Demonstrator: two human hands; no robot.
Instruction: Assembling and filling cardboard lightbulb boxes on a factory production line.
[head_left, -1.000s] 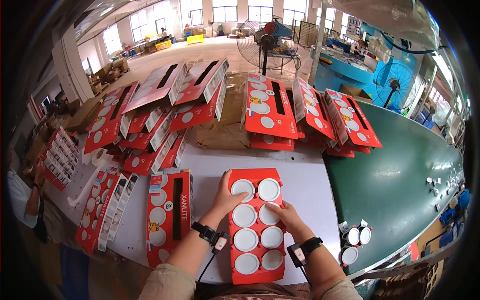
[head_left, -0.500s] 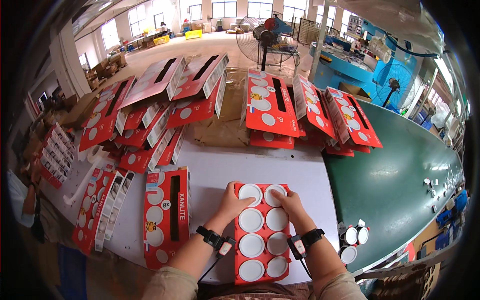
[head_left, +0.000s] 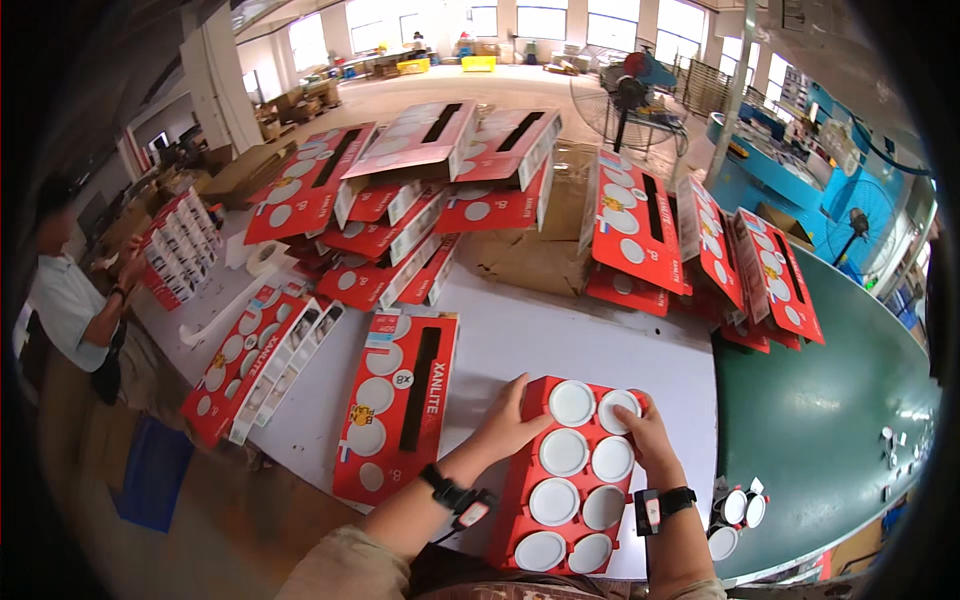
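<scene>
A red cardboard tray (head_left: 587,480) stands at the table's near edge in front of me, tilted slightly. Round white discs (head_left: 565,452) sit in its cut-outs in two columns. My left hand (head_left: 508,428) grips the upper left side of the tray, its fingers partly hidden behind the edge. With my right hand (head_left: 652,437) I hold the upper right edge, the thumb lying against the top right disc. Just left of my left forearm lies a flat red box sleeve (head_left: 375,440) with a long dark slot and printed circles.
Red printed boxes (head_left: 390,230) are piled at the back left, more red boxes (head_left: 640,220) at the back right. A filled box (head_left: 250,360) lies left. Loose white-faced round pieces (head_left: 733,507) rest on the green surface (head_left: 800,400). A co-worker (head_left: 75,290) handles a red box at far left.
My view has swung left, so the scene sits further right and the co-worker shows more fully. The tray has tilted, showing its left side; my left thumb has come off the top left disc.
</scene>
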